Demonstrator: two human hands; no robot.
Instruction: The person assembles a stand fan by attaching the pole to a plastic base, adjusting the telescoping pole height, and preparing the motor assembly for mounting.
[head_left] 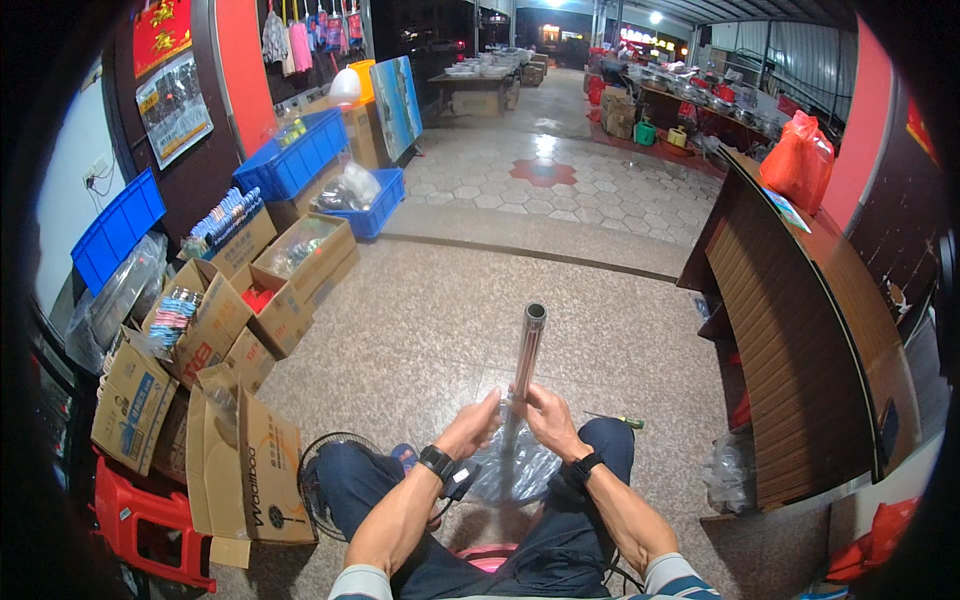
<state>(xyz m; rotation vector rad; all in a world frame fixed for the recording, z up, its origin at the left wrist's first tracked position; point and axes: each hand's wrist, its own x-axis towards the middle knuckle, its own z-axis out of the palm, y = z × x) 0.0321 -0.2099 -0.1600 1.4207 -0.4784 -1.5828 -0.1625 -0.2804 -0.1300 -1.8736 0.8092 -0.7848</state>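
A shiny metal tube (528,345) stands up in front of me, its hollow upper end tilted slightly away. My right hand (545,418) is closed round its lower part. Just left of the tube, my left hand (474,425) has its fingers curled and thumb up; what they hold, if anything, is hidden. Below both hands lies clear plastic wrapping (520,468) on the floor between my legs. A black cable with a white-tipped connector (461,477) hangs by my left wrist.
Beside my left leg is a round black fan grille (325,490). A screwdriver (628,421) lies beyond my right knee. Cardboard boxes (250,470), blue crates (300,155) and a red plastic stool (150,525) line the left. A brown wooden counter (800,330) stands right.
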